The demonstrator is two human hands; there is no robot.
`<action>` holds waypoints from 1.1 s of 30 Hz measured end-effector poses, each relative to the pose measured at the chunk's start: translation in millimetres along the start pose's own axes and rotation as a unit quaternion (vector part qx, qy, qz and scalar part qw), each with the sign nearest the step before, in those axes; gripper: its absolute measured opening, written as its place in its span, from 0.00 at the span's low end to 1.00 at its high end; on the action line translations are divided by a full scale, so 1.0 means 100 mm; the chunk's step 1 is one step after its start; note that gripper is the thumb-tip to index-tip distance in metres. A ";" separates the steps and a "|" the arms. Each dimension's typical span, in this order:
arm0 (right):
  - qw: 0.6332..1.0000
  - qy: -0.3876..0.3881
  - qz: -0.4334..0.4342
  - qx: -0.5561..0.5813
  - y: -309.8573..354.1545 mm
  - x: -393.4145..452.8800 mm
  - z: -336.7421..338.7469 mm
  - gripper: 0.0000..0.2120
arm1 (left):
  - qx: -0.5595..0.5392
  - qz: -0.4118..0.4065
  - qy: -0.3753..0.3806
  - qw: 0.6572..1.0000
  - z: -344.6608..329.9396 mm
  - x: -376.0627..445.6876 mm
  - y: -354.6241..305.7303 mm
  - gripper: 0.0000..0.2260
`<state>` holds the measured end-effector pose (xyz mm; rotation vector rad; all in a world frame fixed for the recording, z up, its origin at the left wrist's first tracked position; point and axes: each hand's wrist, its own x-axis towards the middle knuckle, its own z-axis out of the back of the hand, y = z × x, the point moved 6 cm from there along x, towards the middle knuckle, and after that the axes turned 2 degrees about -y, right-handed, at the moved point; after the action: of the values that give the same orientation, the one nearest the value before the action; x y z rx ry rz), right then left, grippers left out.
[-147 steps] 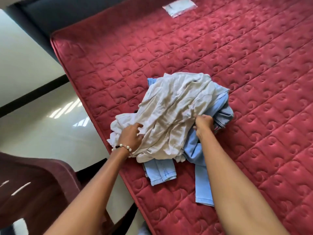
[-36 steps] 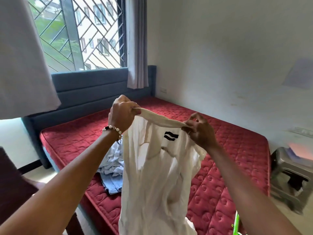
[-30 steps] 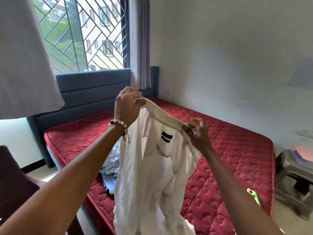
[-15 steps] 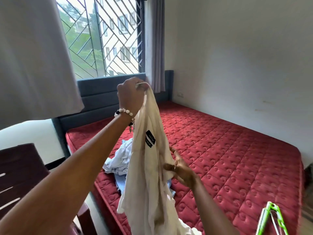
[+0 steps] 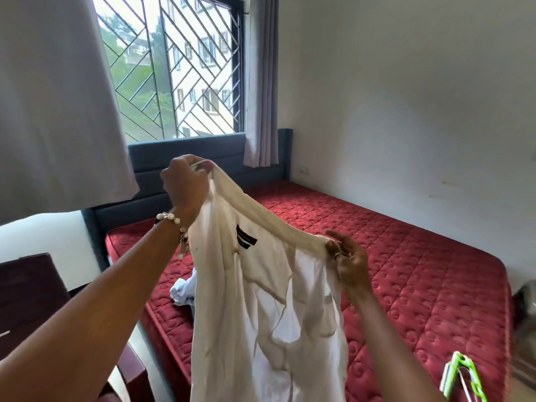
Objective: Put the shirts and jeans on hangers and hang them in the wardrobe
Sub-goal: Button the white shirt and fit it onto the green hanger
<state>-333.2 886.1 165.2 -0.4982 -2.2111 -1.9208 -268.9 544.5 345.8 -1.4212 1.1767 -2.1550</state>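
Note:
I hold a white shirt (image 5: 261,309) up in the air over the near edge of the bed. My left hand (image 5: 185,187) grips the collar at its upper left end. My right hand (image 5: 348,262) pinches the collar's other end, lower and to the right. The collar stretches between them, and a black label shows inside the neck. The shirt's body hangs down open below. A pile of pale blue and white clothes (image 5: 184,291) lies on the red mattress (image 5: 406,285), mostly hidden behind the shirt. Green hangers (image 5: 461,381) poke up at the bottom right.
A dark headboard (image 5: 185,158) and a barred window (image 5: 174,68) with grey curtains stand behind the bed. A dark wooden chair (image 5: 32,288) is at the left. A white wall runs along the right, with a grey stool (image 5: 526,309) at the right edge.
My right hand has come back up from the shirt's side and taken the collar's right end, so the collar is spread again. My left hand kept its grip.

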 end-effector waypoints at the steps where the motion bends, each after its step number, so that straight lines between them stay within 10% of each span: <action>1: 0.999 0.043 -0.002 -0.031 0.07 0.02 0.00 0.13 | 0.002 -0.003 0.001 1.000 0.00 0.01 0.02 0.07; 7: 0.937 0.040 0.076 -0.338 0.42 0.18 0.28 0.11 | 0.015 -0.047 0.051 0.997 -0.15 -0.03 0.08 0.08; 12: 0.939 -0.121 0.129 -0.295 0.79 0.10 0.58 0.09 | 0.181 -0.154 0.074 0.968 -0.27 -0.29 -0.02 0.09; 16: 0.954 -0.107 0.058 -0.273 1.01 0.15 0.55 0.13 | 0.222 -0.101 0.256 0.935 -0.68 -0.57 -0.13 0.07; 21: 0.990 0.063 -0.127 -0.015 1.43 -0.01 0.37 0.15 | -0.114 0.085 0.589 0.796 -0.92 -1.04 -0.59 0.03; 28: 0.961 0.081 -0.102 0.244 1.87 0.24 0.51 0.10 | -0.351 0.186 0.491 0.776 -1.05 -1.03 -0.94 0.15; 33: 0.985 -0.017 -0.171 -0.017 1.33 0.50 0.95 0.07 | 0.101 0.014 0.576 0.811 -1.70 -0.91 -0.33 0.02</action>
<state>-323.9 1001.8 291.3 -0.1623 -2.4186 -2.1254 -368.7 701.9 285.4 0.1698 1.1422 -3.0353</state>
